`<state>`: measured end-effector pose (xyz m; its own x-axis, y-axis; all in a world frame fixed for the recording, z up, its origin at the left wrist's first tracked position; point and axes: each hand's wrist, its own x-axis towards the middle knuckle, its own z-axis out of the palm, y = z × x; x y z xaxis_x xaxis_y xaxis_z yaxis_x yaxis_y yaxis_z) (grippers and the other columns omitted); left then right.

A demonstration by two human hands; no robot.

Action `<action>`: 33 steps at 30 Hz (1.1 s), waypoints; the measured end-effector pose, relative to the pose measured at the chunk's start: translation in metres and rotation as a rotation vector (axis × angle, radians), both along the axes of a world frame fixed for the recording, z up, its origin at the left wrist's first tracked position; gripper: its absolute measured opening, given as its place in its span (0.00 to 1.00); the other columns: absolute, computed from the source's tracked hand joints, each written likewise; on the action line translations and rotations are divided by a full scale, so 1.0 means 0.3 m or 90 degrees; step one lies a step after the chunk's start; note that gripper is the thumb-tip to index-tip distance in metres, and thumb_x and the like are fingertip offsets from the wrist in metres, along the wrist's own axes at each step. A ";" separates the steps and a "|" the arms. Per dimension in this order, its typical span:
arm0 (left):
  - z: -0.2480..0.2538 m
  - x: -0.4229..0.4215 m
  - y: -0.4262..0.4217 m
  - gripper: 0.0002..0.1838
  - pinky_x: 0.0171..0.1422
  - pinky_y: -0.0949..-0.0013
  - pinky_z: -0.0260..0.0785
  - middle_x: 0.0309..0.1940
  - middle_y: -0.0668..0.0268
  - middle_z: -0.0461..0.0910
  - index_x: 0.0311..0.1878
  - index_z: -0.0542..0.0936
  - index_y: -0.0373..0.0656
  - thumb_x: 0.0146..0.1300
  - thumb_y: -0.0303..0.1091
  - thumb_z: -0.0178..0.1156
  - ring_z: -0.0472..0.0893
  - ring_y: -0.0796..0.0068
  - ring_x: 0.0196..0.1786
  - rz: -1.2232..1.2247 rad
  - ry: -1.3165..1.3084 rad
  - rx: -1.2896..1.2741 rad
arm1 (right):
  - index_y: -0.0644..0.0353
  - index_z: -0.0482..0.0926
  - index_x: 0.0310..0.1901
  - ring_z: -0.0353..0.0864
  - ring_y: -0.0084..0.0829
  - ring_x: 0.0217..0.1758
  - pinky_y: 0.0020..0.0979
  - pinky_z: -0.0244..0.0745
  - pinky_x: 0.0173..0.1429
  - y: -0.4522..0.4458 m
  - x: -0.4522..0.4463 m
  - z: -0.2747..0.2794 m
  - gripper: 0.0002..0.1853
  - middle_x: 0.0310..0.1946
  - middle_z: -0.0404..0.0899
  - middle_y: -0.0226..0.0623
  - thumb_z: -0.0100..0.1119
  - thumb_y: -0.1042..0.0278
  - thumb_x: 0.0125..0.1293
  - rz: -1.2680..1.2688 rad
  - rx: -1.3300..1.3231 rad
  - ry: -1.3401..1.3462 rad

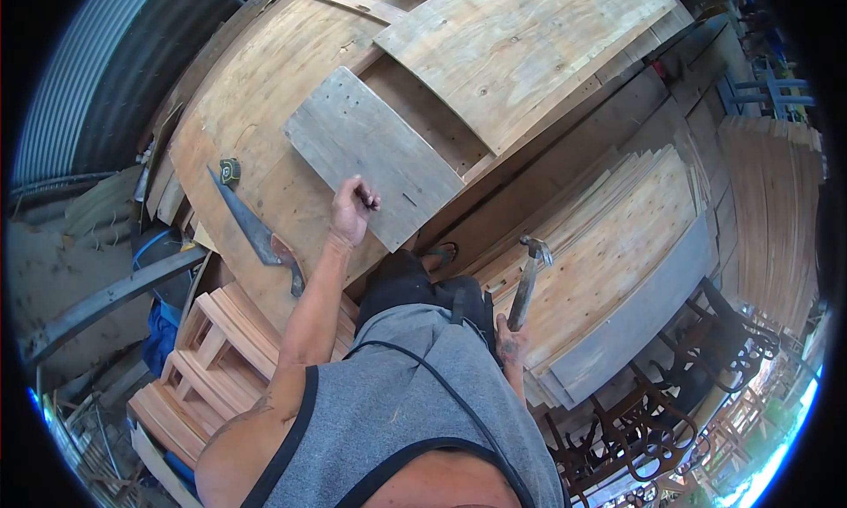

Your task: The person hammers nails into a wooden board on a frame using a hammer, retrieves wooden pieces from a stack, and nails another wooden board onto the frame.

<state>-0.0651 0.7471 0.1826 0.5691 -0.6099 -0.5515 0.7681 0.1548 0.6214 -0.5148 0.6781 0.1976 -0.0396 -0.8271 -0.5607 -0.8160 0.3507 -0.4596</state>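
My left hand [351, 215] is closed above the near part of a grey weathered board [340, 124]. Something small and dark shows at its fingertips, too small to name. Beside it, a thin dark nail-like piece [409, 197] is on the board's face. Off the bench at the right, my right hand [510, 342] grips a claw hammer [524, 292] by its handle, head up. The grey board lies slanted across a plywood panel [529, 45] and the bench top [265, 76]; a gap beside it shows a brown recess.
A handsaw [251, 226] and a tape measure [229, 171] lie at the bench's left. Stacked plywood sheets [609, 243] stand at the right, near dark carved chair backs [653, 429]. Light wooden frames [212, 349] are piled at lower left. A metal bar [115, 301] juts in there.
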 end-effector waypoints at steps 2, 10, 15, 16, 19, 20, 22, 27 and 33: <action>-0.019 0.006 -0.021 0.12 0.44 0.68 0.70 0.31 0.68 0.74 0.44 0.79 0.40 0.78 0.40 0.56 0.76 0.72 0.37 -0.061 -0.077 0.104 | 0.65 0.84 0.48 0.87 0.47 0.39 0.43 0.79 0.48 -0.012 0.022 0.045 0.25 0.34 0.86 0.50 0.72 0.47 0.68 0.024 0.002 0.003; 0.101 -0.058 -0.094 0.13 0.41 0.70 0.72 0.32 0.69 0.76 0.58 0.77 0.35 0.76 0.28 0.51 0.76 0.76 0.34 -0.088 0.055 0.078 | 0.66 0.83 0.48 0.86 0.44 0.38 0.43 0.79 0.48 0.011 0.028 0.074 0.24 0.34 0.86 0.48 0.72 0.48 0.69 0.026 -0.025 -0.008; 0.037 -0.059 -0.062 0.17 0.39 0.70 0.72 0.33 0.67 0.78 0.57 0.77 0.32 0.67 0.20 0.48 0.75 0.76 0.32 -0.137 -0.014 0.117 | 0.67 0.83 0.48 0.85 0.41 0.39 0.41 0.79 0.50 0.067 0.014 0.079 0.24 0.36 0.86 0.48 0.72 0.50 0.69 0.000 -0.016 -0.023; 0.019 -0.063 -0.060 0.19 0.38 0.70 0.72 0.33 0.68 0.78 0.57 0.77 0.33 0.65 0.19 0.47 0.75 0.76 0.31 -0.150 -0.035 0.141 | 0.68 0.83 0.48 0.85 0.41 0.39 0.41 0.79 0.50 0.090 0.004 0.076 0.24 0.35 0.85 0.48 0.73 0.50 0.69 -0.002 -0.027 -0.027; 0.021 -0.082 -0.087 0.20 0.37 0.71 0.71 0.33 0.68 0.78 0.56 0.78 0.33 0.61 0.17 0.48 0.74 0.76 0.30 -0.096 0.006 0.122 | 0.68 0.83 0.49 0.84 0.39 0.39 0.40 0.79 0.50 0.138 -0.017 0.060 0.24 0.35 0.84 0.46 0.73 0.51 0.69 -0.013 -0.066 -0.048; 0.021 -0.084 -0.096 0.20 0.36 0.71 0.70 0.33 0.68 0.78 0.55 0.79 0.33 0.60 0.17 0.48 0.73 0.77 0.30 -0.064 0.038 0.102 | 0.68 0.82 0.49 0.84 0.39 0.39 0.39 0.79 0.50 0.162 -0.020 0.050 0.24 0.35 0.84 0.46 0.73 0.51 0.69 -0.021 -0.079 -0.060; -0.026 -0.050 -0.082 0.17 0.36 0.70 0.71 0.33 0.68 0.78 0.52 0.81 0.34 0.61 0.18 0.51 0.76 0.76 0.31 -0.094 0.031 0.059 | 0.68 0.82 0.49 0.84 0.37 0.39 0.38 0.79 0.49 0.202 -0.031 0.028 0.23 0.34 0.84 0.44 0.73 0.53 0.69 -0.041 -0.087 -0.066; 0.033 -0.053 -0.075 0.08 0.41 0.64 0.75 0.39 0.61 0.81 0.47 0.83 0.36 0.67 0.26 0.60 0.82 0.67 0.37 -0.343 -0.751 0.286 | 0.66 0.81 0.44 0.81 0.28 0.33 0.35 0.78 0.41 0.263 0.103 0.161 0.17 0.30 0.82 0.37 0.71 0.58 0.71 -0.132 -0.042 -0.096; 0.010 -0.020 -0.051 0.11 0.45 0.60 0.77 0.43 0.55 0.81 0.46 0.83 0.39 0.71 0.37 0.65 0.83 0.56 0.39 -0.468 -1.001 0.206 | 0.64 0.80 0.41 0.76 0.25 0.25 0.32 0.73 0.32 0.363 0.174 0.039 0.16 0.25 0.78 0.30 0.72 0.59 0.71 -0.153 -0.075 -0.146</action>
